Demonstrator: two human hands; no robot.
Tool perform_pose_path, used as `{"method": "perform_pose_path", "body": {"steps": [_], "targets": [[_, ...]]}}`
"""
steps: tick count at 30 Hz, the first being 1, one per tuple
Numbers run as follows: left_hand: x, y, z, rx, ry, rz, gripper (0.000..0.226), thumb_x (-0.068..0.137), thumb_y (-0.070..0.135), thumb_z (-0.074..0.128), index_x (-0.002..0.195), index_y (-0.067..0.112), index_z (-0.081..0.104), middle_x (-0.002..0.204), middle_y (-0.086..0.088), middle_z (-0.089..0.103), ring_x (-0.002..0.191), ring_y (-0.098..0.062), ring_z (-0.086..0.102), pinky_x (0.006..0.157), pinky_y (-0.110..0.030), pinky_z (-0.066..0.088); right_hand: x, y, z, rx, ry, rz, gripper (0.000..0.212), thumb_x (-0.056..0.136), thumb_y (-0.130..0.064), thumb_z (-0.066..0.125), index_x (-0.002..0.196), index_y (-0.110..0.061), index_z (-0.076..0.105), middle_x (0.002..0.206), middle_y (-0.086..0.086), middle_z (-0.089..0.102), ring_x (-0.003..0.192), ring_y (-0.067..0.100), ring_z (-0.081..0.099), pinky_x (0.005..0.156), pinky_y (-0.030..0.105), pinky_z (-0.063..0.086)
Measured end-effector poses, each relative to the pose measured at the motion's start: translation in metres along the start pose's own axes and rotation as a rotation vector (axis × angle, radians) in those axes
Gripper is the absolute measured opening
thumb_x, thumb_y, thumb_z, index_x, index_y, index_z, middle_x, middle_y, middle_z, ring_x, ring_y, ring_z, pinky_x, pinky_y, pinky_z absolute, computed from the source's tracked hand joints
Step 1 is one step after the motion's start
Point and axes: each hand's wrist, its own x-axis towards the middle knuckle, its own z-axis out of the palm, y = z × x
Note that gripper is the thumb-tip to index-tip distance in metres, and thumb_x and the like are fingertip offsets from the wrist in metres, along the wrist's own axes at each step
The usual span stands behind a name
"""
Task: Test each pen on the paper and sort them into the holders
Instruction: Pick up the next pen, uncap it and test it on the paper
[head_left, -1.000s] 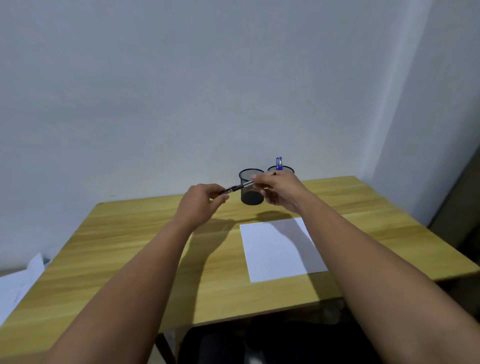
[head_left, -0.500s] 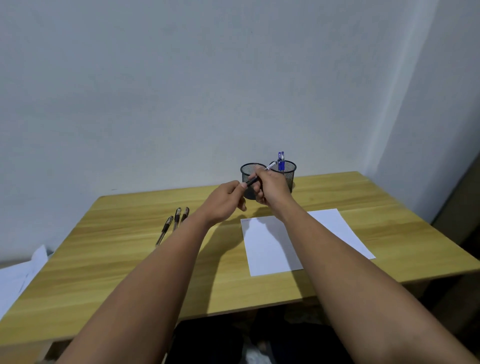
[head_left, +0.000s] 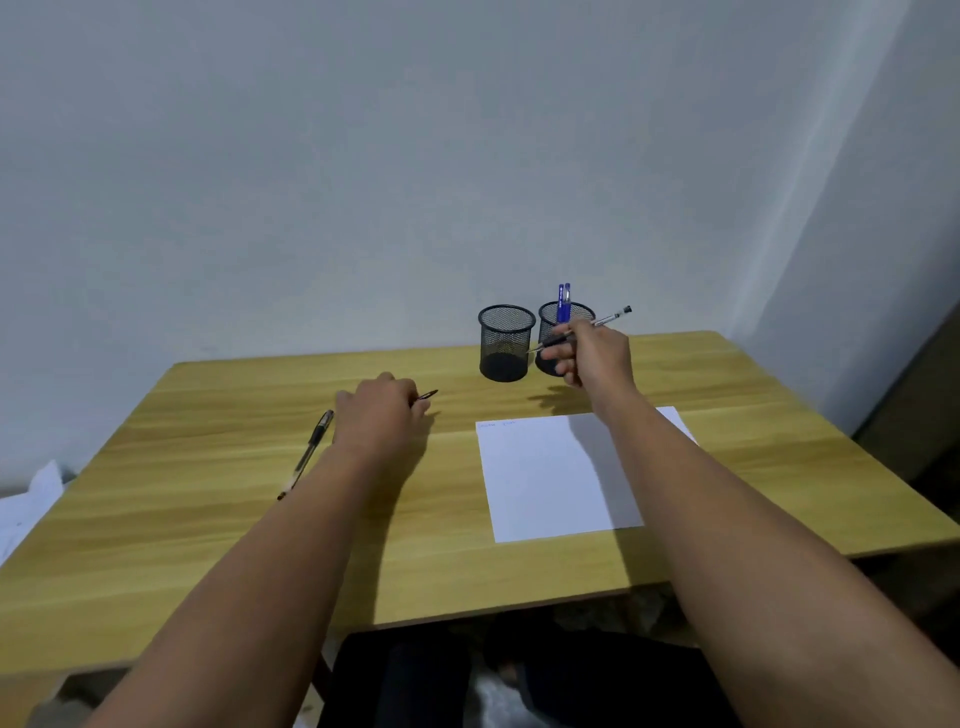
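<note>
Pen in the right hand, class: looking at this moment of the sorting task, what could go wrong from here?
1. The right hand holds the pen right beside the right holder, so a careless swing might knock the light mesh cup over.
2. The left hand hovers over a small dark piece, probably the cap; it could get mislaid.
3. The paper lies unheld and may slide while writing.

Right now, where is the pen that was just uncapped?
In the right hand, raised in front of the right-side holder, just beyond the paper.
</note>
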Motion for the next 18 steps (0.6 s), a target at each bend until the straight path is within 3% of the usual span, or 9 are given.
{"method": "perform_pose_path", "body": {"steps": [5,8,12,15,18], "targets": [[0.006,-0.016,0.023,0.239,0.004,0.023,0.037,0.098,0.053,0.047,0.112,0.028,0.071,0.114,-0.002,0.061,0.109,-0.027,0.056,0.095,-0.048,0.04,-0.002,0.02,-0.012,-0.055,0.008,-0.121,0.03,0.105,-0.022,0.066,0.077,-0.012,0.063,0.056,0.002,0.066,0.039,0.005,0.052,0.042,0.018,0.042],[0.004,-0.013,0.027,0.272,0.049,0.068,0.04,0.097,0.054,0.045,0.118,0.028,0.068,0.12,-0.002,0.061,0.112,-0.027,0.056,0.094,-0.048,0.041,0.0,0.031,-0.02,-0.062,0.019,-0.105,0.029,0.107,-0.02,0.062,0.08,-0.01,0.065,0.058,0.002,0.067,0.039,0.007,0.051,0.042,0.018,0.042],[-0.002,0.008,0.034,0.029,0.154,0.287,0.043,0.097,0.047,0.05,0.127,0.02,0.066,0.127,-0.003,0.062,0.114,-0.028,0.058,0.091,-0.045,0.049,-0.001,0.039,-0.026,-0.101,-0.005,-0.098,0.027,0.107,-0.018,0.062,0.084,-0.005,0.069,0.065,0.008,0.07,0.042,0.011,0.052,0.043,0.02,0.044],[-0.006,0.024,0.038,-0.123,0.072,0.395,0.053,0.094,0.053,0.046,0.131,0.021,0.065,0.137,0.0,0.062,0.124,-0.025,0.056,0.092,-0.041,0.052,-0.003,0.047,-0.021,-0.13,-0.03,-0.17,0.04,0.106,-0.025,0.067,0.082,0.007,0.064,0.062,0.01,0.062,0.039,0.005,0.053,0.04,0.017,0.041],[-0.008,0.033,0.045,-0.129,-0.017,0.404,0.067,0.091,0.065,0.041,0.141,0.024,0.057,0.15,0.004,0.052,0.138,-0.018,0.047,0.101,-0.043,0.05,-0.01,0.056,-0.014,-0.133,-0.091,-0.195,0.044,0.107,-0.026,0.067,0.084,0.012,0.062,0.063,0.013,0.06,0.042,0.005,0.054,0.041,0.017,0.042]]}}
